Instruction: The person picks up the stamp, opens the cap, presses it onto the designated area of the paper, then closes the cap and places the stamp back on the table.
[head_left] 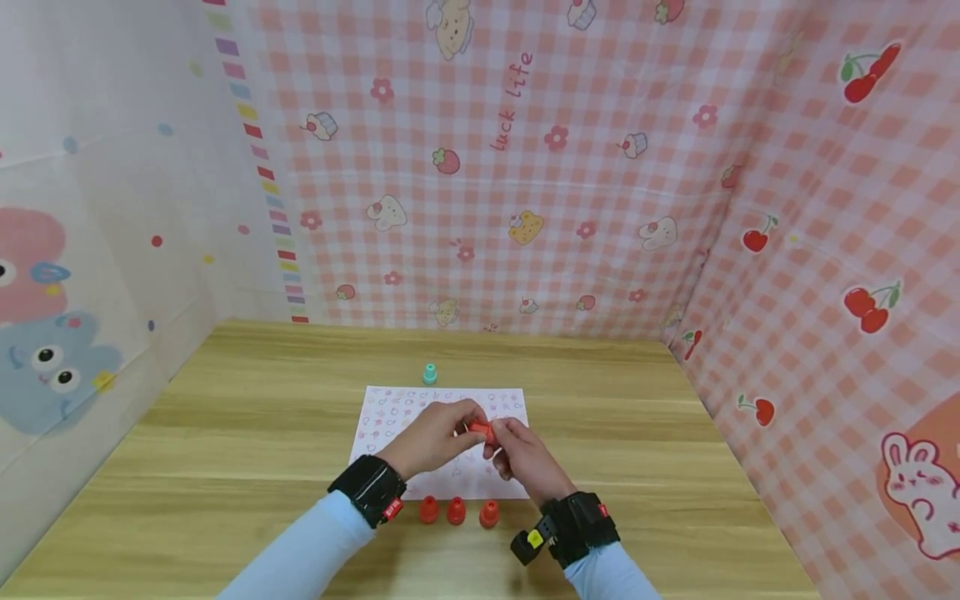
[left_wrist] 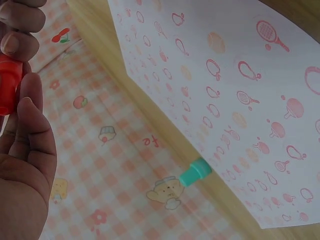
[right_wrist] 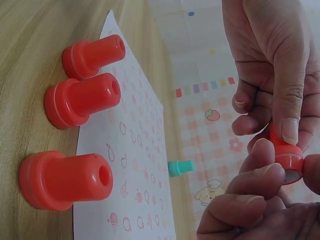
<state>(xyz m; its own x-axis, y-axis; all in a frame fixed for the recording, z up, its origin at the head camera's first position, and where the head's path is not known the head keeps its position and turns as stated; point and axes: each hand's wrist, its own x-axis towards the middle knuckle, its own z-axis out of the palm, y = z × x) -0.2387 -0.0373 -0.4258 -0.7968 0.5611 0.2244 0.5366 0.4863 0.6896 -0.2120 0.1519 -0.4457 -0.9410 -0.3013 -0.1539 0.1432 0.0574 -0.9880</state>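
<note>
Both hands meet above a white sheet (head_left: 405, 417) printed with small red stamp marks. Between them is a small red stamp (head_left: 481, 430); my left hand (head_left: 442, 429) pinches its body and my right hand (head_left: 510, 442) grips its rimmed end. The red stamp (right_wrist: 287, 152) shows clearly in the right wrist view, held by fingertips of both hands. In the left wrist view it appears as a red stamp (left_wrist: 9, 82) at the left edge between finger and thumb. Three more red stamps (head_left: 457, 511) stand in a row just below the sheet.
A teal stamp (head_left: 430, 373) stands on the wooden table (head_left: 225, 433) just beyond the sheet's far edge. Pink checked cloth walls close in the back and right; a pale cartoon-printed wall stands on the left.
</note>
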